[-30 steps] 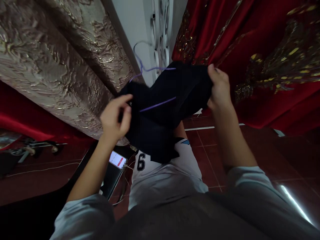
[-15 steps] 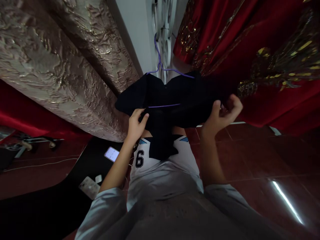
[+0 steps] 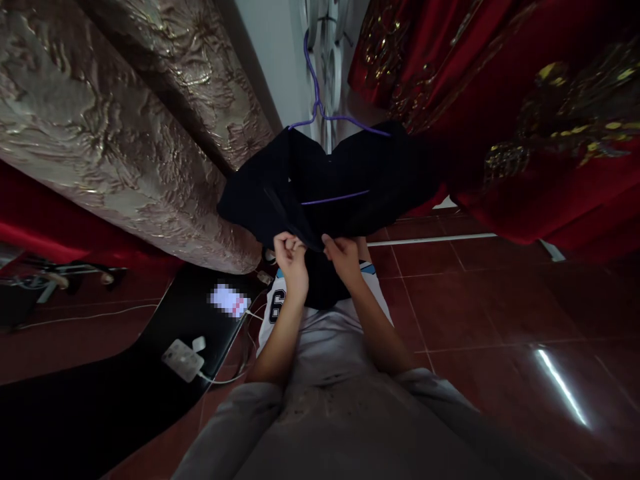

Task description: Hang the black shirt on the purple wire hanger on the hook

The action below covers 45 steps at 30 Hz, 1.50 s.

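A dark navy or black garment [image 3: 255, 187] hangs from a purple hanger [image 3: 316, 107], its neckline open in a V. The hanger's lower bar shows across the opening. My left hand [image 3: 293, 263] pinches the front edge of the garment near its lower middle. Close beside it, my right hand [image 3: 343, 257] has thumb and fingers closed on the edge on the other side. The lower part of the dark cloth drops between my forearms over white shorts [image 3: 276, 307] marked with a 6. Folds of cloth partly hide the fingertips.
Pale patterned fabric [image 3: 165, 160] hangs at left, red fabric with gold sequins [image 3: 500, 93] at right. A white metal frame [image 3: 334, 73] stands behind the hanger. On a black surface [image 3: 130, 380] at left lie a lit phone [image 3: 229, 300], a pale case-like object [image 3: 183, 360] and cables.
My right hand, half open at the garment's right side before, has come inward to the middle and closed on its edge. My left hand has shifted slightly right and nearer to me.
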Motion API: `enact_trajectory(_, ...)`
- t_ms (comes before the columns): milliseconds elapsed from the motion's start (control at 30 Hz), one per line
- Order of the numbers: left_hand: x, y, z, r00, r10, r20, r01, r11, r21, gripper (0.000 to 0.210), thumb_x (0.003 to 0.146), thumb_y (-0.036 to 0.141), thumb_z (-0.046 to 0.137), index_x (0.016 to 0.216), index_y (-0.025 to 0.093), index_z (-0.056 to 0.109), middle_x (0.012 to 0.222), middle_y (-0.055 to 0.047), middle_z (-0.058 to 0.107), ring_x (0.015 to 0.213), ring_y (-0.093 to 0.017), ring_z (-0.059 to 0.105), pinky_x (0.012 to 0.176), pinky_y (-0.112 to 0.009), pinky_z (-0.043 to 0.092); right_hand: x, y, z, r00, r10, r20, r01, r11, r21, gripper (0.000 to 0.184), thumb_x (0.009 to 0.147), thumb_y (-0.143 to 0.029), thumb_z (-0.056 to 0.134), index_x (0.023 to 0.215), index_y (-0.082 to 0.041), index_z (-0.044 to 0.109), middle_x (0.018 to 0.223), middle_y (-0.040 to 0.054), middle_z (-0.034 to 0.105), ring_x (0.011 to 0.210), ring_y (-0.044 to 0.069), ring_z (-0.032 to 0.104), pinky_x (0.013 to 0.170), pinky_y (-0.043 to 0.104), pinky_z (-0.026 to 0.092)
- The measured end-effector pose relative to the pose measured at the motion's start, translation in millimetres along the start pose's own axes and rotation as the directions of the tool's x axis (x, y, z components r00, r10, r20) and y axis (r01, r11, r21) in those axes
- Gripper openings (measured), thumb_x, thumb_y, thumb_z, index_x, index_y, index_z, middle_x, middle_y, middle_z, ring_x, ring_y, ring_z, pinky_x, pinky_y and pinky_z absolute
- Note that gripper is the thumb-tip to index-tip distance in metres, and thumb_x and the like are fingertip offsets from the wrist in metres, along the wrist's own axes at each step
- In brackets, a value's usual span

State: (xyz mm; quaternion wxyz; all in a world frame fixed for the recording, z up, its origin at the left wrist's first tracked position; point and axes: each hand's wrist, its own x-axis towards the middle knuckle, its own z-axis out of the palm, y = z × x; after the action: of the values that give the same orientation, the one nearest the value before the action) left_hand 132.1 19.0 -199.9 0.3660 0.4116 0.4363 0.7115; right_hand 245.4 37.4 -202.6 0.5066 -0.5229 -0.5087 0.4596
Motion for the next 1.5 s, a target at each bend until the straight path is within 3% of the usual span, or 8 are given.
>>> enact_trajectory(133,0,-35,-10.2,0.981,-0.098,0.168,0.055,0.968,0.243,0.023,0.073,0.024,0.076,0.089,0.018,0.061,0.083,-0.002,0.068,0.077,-0.015,0.066,0.072,-0.025,0.053,-14,-6,-10,0.996,0.026,0.085,-0.026,1.000,-0.010,0.059,0.083,-0.070,0.064,0.054,-0.019,0.056,0.047,-0.0022,0.046,0.048,0.010,0.042,0.053,0.026,0.033)
enact_trajectory(267,0,-45,-1.6,0.990,-0.031,0.140,-0.014,0.950,0.313,0.022,0.078,0.028,0.075,0.066,0.016,0.061,0.064,0.000,0.062,0.060,-0.012,0.056,0.060,-0.023,0.046,-10,-20,-21,0.972,0.031,0.232,-0.032,0.999,-0.001,0.053,0.089,-0.061,0.061,0.060,-0.017,0.063,0.047,-0.0008,0.052,0.048,0.009,0.046,0.055,0.025,0.037)
enact_trajectory(433,-6,-56,10.1,0.997,0.001,0.082,-0.023,0.965,0.261,0.018,0.085,0.030,0.072,0.075,0.016,0.065,0.075,-0.001,0.067,0.071,-0.014,0.062,0.071,-0.024,0.049,21,-90,-30,0.975,-0.108,0.196,0.073,0.981,0.177,0.026,0.092,-0.036,0.057,0.077,-0.017,0.068,0.047,-0.0043,0.052,0.043,0.007,0.044,0.048,0.019,0.033)
enact_trajectory(600,-12,-54,7.3,0.997,-0.009,0.078,-0.007,0.978,0.206,0.019,0.086,0.034,0.073,0.080,0.016,0.069,0.080,-0.003,0.072,0.075,-0.014,0.066,0.078,-0.026,0.053,21,-145,-45,0.954,-0.200,0.222,0.176,0.977,0.123,0.033,0.093,-0.029,0.058,0.063,-0.016,0.063,0.045,-0.0039,0.051,0.041,0.004,0.042,0.045,0.017,0.030)
enact_trajectory(733,-8,-36,1.8,0.994,0.068,0.085,-0.087,0.967,0.240,0.019,0.088,0.037,0.073,0.087,0.018,0.076,0.089,-0.006,0.077,0.083,-0.018,0.069,0.083,-0.032,0.054,-9,-95,-51,0.887,0.088,0.454,-0.050,0.994,-0.096,0.043,0.093,-0.046,0.062,0.064,-0.015,0.066,0.049,0.0000,0.057,0.042,0.007,0.045,0.043,0.020,0.031)
enact_trajectory(800,-7,-28,-0.4,0.987,0.128,0.093,-0.151,0.937,0.315,0.018,0.090,0.036,0.071,0.085,0.019,0.077,0.086,-0.006,0.077,0.082,-0.020,0.069,0.081,-0.033,0.054,-18,-59,-46,0.929,0.132,0.344,-0.084,0.985,-0.151,0.038,0.090,-0.051,0.065,0.081,-0.014,0.072,0.064,0.0031,0.067,0.052,0.010,0.055,0.047,0.022,0.038)
enact_trajectory(900,-9,-21,-1.8,0.974,0.198,0.110,-0.227,0.882,0.414,0.018,0.091,0.031,0.068,0.083,0.020,0.079,0.084,-0.006,0.078,0.080,-0.021,0.070,0.080,-0.035,0.055,-17,-26,-33,0.991,-0.021,0.136,0.041,0.988,-0.149,0.035,0.089,-0.050,0.067,0.092,-0.016,0.072,0.089,0.0087,0.075,0.076,0.016,0.067,0.063,0.026,0.050)
enact_trajectory(1500,-10,-12,-1.6,0.923,0.274,0.272,-0.374,0.809,0.454,0.020,0.099,0.027,0.059,0.098,0.019,0.078,0.094,-0.010,0.074,0.092,-0.022,0.068,0.089,-0.036,0.055,-10,-23,-24,0.994,-0.107,0.015,0.108,0.980,-0.165,0.027,0.088,-0.043,0.064,0.091,-0.017,0.069,0.081,0.0076,0.073,0.071,0.017,0.067,0.067,0.030,0.051)
